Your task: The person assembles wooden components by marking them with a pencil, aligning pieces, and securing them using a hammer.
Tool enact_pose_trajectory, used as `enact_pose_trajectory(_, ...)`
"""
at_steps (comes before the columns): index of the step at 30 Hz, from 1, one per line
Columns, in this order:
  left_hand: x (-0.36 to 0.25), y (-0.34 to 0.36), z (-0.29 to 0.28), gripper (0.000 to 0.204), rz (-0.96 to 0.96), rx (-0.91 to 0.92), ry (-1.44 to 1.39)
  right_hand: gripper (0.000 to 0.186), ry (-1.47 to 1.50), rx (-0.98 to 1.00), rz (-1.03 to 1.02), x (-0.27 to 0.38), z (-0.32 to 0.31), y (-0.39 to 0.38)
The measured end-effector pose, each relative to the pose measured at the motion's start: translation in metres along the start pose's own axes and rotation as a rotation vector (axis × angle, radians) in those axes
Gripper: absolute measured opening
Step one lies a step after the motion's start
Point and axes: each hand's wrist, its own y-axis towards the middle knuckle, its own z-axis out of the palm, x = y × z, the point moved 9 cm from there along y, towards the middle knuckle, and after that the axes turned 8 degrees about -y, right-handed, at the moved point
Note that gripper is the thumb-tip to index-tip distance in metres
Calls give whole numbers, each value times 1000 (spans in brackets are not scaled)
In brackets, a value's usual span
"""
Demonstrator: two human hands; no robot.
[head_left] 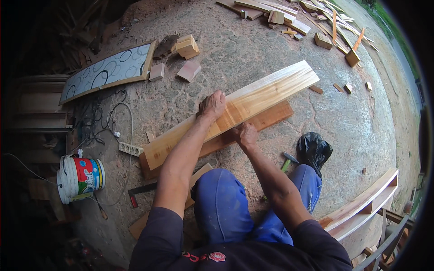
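Observation:
A long pale wooden board [271, 91] lies slanted across the middle, from lower left to upper right. My left hand [212, 105] is closed over its far edge, with the fingertips hidden. On the near edge my right hand [247, 134] is closed, its fingers curled partly out of sight beneath the wood. Under the pale board is a darker brown board [271, 116], its near side and right end showing. Beside my right knee, a hammer with a green handle [286, 163] lies on the ground next to a black plastic bag [313, 151].
To the left are a white paint bucket [81, 178], a power strip [131, 149] with tangled cables, and a try square [140, 193]. A circle-patterned panel [108, 67] and several wood blocks [187, 46] lie farther off. At right stands a slatted wooden frame [366, 203]; offcuts [275, 17] litter the back.

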Motion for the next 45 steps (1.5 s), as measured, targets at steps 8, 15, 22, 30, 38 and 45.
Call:
enact_pose_trajectory(8, -11, 4, -4, 39, 16, -31, -25, 23, 9, -65, 0, -18, 14, 8)
enact_pose_trajectory(15, -2, 5, -6, 39, -8, -25, -32, 15, 62, -64, -17, -1, 1, 0)
enact_pose_trajectory(22, -4, 5, -4, 39, 17, -55, 4, 21, 65, -15, -5, -3, 4, 0)
enact_pose_trajectory(30, -6, 6, 1, 38, 65, -99, -26, 59, 440, 122, -34, -28, -12, -14)
enact_pose_trajectory(38, -18, -41, -27, 14, 479, -527, -183, 55, -34, -144, 311, -147, -75, -125)
enact_pose_trajectory(45, -9, -70, -8, 11, 327, -257, -649, 68, -61, -172, 487, -173, -69, -169)
